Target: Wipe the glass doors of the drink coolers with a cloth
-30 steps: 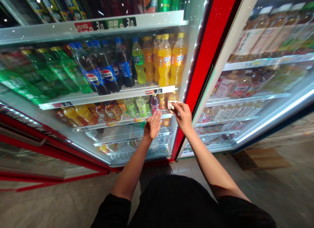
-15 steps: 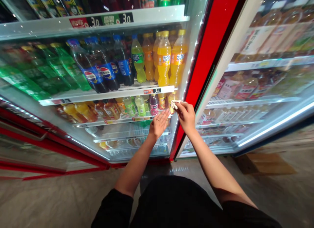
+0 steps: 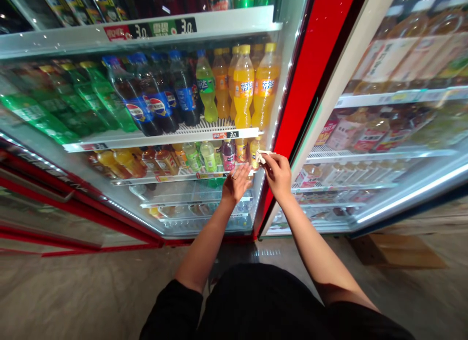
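Note:
Between the thumb and fingers of my right hand (image 3: 279, 178) is a crumpled white tissue (image 3: 262, 157), held in front of the right end of a fridge shelf. My left hand (image 3: 237, 184) is just left of it, fingers stretched out and holding nothing. A small yellow bottle (image 3: 254, 152) stands partly hidden behind the tissue. To its left on the same shelf is a purple bottle (image 3: 228, 156). Above, orange soda bottles (image 3: 243, 89) stand upright on the middle shelf (image 3: 164, 141), which carries a price tag (image 3: 225, 135).
Dark cola bottles (image 3: 157, 99) and green bottles (image 3: 98, 94) fill the middle shelf's left. A red frame post (image 3: 314, 77) parts this fridge from another with pale-labelled bottles (image 3: 393, 50). Flattened cardboard (image 3: 398, 251) lies on the floor at right; a red door (image 3: 73, 223) stands at left.
My left hand's fingers have tilted slightly and sit a touch lower. The right hand keeps its hold on the tissue in nearly the same spot. The view has shifted a little.

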### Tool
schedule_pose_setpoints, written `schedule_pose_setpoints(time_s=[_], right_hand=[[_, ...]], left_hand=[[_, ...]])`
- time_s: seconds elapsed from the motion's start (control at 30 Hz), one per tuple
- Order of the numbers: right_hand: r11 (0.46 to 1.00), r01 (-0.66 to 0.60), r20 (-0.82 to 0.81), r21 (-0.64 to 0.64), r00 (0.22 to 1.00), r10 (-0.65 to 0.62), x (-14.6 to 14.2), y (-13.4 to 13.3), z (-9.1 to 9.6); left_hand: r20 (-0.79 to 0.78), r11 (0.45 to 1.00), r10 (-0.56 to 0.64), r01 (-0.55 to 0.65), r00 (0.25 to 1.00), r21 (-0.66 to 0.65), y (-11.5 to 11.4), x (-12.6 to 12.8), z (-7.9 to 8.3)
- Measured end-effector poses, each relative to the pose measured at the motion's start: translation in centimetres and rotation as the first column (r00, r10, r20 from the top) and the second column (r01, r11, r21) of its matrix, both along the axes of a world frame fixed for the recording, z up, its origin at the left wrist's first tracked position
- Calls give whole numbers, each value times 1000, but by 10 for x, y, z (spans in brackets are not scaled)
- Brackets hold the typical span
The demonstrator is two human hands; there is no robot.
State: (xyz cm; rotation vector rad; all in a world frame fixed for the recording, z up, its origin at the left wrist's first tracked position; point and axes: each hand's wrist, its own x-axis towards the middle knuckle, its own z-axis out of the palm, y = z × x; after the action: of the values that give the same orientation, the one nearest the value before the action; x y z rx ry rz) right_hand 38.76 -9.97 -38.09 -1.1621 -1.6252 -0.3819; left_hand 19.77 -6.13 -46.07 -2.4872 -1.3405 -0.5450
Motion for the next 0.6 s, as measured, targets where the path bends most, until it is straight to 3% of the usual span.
schedule_pose_setpoints(time_s=[0.17,0.33,0.6], right_hand=[[997,-57,43,-48,997,59,0,-1,2],[1000,-13,-14,11,1000,13,5,0,6],[998,-30,31,-50,999,31,4,2,7]], left_hand=[[6,1000,28,-28,1000,-4,-7,4,-1],[42,999,45,-46,998,29,-16,9,2],[33,999,23,-24,999,40,-22,9,10]])
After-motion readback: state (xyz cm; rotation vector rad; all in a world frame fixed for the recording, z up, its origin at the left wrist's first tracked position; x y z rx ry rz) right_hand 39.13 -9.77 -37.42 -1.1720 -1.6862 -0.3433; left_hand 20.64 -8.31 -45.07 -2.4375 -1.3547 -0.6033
